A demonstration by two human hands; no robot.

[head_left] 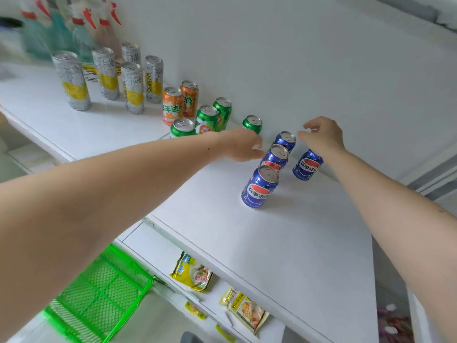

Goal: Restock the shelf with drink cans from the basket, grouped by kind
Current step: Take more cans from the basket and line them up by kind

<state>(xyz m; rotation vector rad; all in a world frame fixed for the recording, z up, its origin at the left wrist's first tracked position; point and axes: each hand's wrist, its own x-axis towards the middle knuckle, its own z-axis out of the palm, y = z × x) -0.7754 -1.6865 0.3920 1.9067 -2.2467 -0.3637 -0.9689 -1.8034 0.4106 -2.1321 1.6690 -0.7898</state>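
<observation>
**As the Basket Empties, Both Hands Hover Over the Colas**

While the green basket [99, 293] below appears bare, the left grip [243, 144] and right grip [321, 137] reach over the shelf [284, 238], fingers loosely spread, neither holding anything. Four upright blue cola cans [259, 186] stand between and just beneath them; the stray green can [252, 123] stands upright just beyond the left grip, apart from its group of green cans [206, 117]. That hand looks nearer to shift it.

wall [321, 58]: plain white | lower shelf [158, 246]: white, snack packets [193, 272] | light: bright, even
</observation>
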